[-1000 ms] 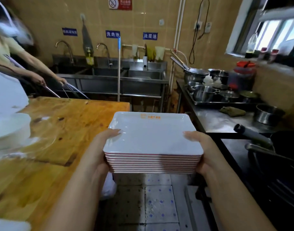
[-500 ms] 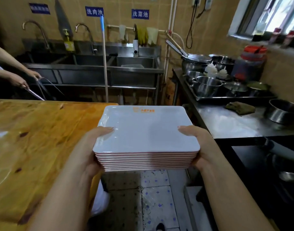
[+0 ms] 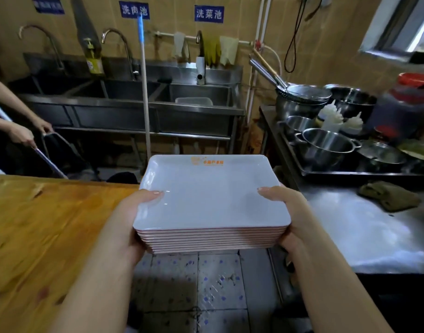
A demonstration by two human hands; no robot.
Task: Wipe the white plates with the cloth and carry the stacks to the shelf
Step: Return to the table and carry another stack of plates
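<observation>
Closer to the sinks (image 3: 134,102) now, I keep left hand (image 3: 124,227) and right hand (image 3: 295,219) clamped on the plate stack (image 3: 211,203), thumbs steadying it.

Plate stack (image 3: 211,200) between wooden table (image 3: 38,231) left, steel counter (image 3: 364,236) right.

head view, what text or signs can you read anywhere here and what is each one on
"洗肉池": blue sign on the tiled wall above the middle sink.
"洗菜池": blue sign on the wall above the right sink.
Third blue sign at far left on the wall: too blurred to read.
Orange logo and characters on the far edge of the top white plate: too small and blurred to read with confidence.
Yellow soap bottle label: not legible.
</observation>
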